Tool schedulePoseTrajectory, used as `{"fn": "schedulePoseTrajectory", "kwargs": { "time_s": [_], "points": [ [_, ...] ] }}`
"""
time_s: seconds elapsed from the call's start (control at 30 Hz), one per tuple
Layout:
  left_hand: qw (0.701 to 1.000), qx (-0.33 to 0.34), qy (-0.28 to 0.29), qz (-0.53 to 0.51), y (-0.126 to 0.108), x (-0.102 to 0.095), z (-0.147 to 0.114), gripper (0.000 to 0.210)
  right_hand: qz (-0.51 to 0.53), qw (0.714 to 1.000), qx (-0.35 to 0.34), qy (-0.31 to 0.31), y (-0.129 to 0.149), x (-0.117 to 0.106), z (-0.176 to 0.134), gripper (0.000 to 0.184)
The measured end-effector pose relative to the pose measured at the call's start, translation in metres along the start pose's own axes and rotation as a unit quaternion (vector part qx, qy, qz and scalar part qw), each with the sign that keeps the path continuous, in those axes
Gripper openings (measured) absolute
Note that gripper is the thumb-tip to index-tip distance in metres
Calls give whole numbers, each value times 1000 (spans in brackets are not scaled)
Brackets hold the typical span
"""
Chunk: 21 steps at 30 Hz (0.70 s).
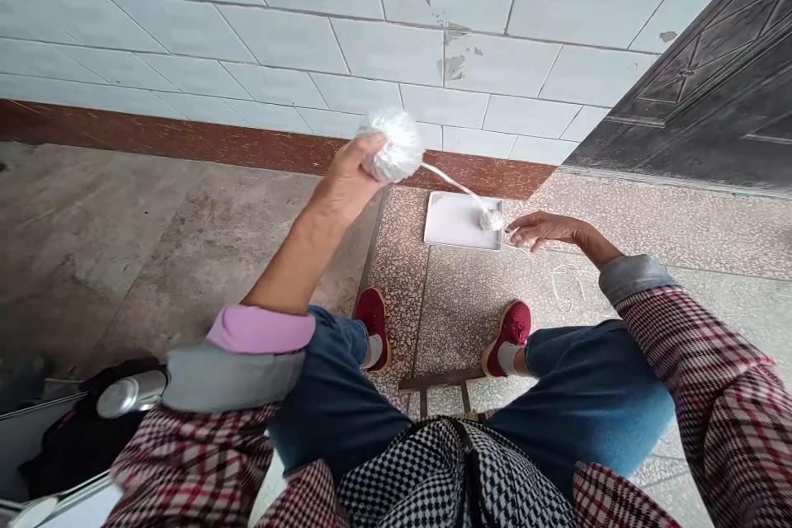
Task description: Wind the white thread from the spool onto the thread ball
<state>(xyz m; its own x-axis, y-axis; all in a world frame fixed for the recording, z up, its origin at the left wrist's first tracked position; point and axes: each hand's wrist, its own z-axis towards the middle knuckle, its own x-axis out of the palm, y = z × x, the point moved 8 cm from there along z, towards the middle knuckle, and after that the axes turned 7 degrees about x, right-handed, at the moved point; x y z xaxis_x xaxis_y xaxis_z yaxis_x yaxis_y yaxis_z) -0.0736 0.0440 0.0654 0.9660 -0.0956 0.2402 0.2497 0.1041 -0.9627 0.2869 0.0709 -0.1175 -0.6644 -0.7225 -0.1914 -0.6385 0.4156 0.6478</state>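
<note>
My left hand (355,173) grips a large ball of white yarn (394,147), raised in front of the wall. From its right side a white strand (454,184) slopes down to a small white yarn ball (491,219). That small ball shows over the right end of a shallow white tray (454,219); whether it rests there or hangs above cannot be told. Just right of it is my right hand (544,228), fingers apart and pointing left. Thin loose yarn (568,285) trails below this hand across the floor.
A tiled wall (396,49) with a brown base strip rises ahead, and a dark door (711,82) stands at the right. My red shoes (374,322) are on the speckled floor, either side of a metal stool frame (440,380). A metallic can (131,393) lies at lower left.
</note>
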Motion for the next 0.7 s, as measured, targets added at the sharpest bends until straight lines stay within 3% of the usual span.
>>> {"fn": "schedulePoseTrajectory", "kwargs": {
  "time_s": [0.03, 0.07, 0.17, 0.23, 0.37, 0.47, 0.57, 0.7],
  "points": [
    [1000, -18, -10, 10, 2, -8, -7, 86, -2, 1000, 24, 2, -11, -8, 9, 39],
    [999, -39, -21, 16, 6, -14, -14, 84, -13, 998, 41, -35, -20, -21, 21, 40],
    [994, -102, -33, 30, 21, -20, -34, 78, -88, 969, 84, -214, -37, -53, 60, 38],
    [989, -141, -25, 41, 26, -19, -46, 71, -134, 945, 111, -278, -45, -53, 90, 44],
    [978, -201, -24, 53, 21, -22, -64, 66, -184, 925, 136, -302, -65, -18, 146, 69],
    [971, -228, -55, 55, 17, -32, -75, 71, -197, 922, 150, -299, -85, 10, 170, 88],
    [964, -249, -73, 56, 22, -40, -84, 70, -184, 923, 153, -301, -99, 24, 176, 96],
    [964, -253, -67, 42, 34, -42, -86, 59, -132, 935, 137, -299, -101, 18, 167, 92]
  ]
}}
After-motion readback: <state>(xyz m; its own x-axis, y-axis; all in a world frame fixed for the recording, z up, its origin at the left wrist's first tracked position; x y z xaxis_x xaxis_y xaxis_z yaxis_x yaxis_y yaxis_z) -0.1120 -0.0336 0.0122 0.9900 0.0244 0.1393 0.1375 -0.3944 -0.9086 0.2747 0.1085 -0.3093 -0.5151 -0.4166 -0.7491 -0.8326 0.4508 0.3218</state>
